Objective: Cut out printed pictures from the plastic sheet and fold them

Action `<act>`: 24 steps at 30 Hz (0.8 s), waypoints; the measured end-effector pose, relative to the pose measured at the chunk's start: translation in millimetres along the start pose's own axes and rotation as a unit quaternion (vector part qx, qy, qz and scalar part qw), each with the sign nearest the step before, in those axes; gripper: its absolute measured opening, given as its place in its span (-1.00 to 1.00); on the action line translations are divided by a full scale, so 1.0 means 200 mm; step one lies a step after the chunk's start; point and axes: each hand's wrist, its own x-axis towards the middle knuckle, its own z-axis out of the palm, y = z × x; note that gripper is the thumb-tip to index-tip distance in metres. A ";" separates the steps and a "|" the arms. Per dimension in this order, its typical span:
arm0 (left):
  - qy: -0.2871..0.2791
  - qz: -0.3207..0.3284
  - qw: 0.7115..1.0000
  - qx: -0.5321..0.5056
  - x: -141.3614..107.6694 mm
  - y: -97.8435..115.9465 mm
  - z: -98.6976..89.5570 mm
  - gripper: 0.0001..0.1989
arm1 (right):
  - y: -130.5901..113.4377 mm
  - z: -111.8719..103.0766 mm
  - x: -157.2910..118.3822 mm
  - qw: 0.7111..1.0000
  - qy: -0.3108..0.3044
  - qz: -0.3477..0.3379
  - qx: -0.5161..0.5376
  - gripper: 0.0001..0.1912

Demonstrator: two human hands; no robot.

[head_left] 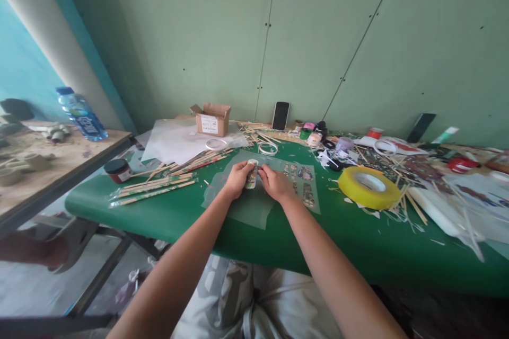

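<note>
My left hand (237,180) is closed on a small oblong piece (252,175) with a pale top and a colourful patterned face; its exact kind is too small to tell. Right beside it, my right hand (275,182) has thumb and finger pinched together at the piece's right edge. Whether anything is between those fingers cannot be made out. Both hands are just above a clear plastic sheet (254,216) on the green table. To the right of my right hand lies a transparent sheet of patterned stickers (308,196), partly covered by that hand.
A yellow tape roll (369,187) lies right among wooden sticks and scraps. Wrapped sticks (155,190) and a dark jar (118,170) lie left. A cardboard box (213,119) and a phone (281,115) stand behind. On the left bench is a water bottle (82,114).
</note>
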 end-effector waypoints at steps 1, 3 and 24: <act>-0.003 -0.002 1.000 0.000 0.00 0.00 0.00 -0.73 | 0.00 0.00 0.00 1.000 -0.001 -0.002 -0.003 -0.77; -0.009 -0.009 1.000 0.001 0.00 0.00 0.00 -0.74 | -0.01 -0.01 0.00 1.000 -0.002 -0.003 -0.009 -0.77; -0.048 -0.022 0.998 0.019 0.00 0.01 -0.01 -0.74 | -0.01 0.00 0.02 0.997 0.022 0.057 -0.048 -0.76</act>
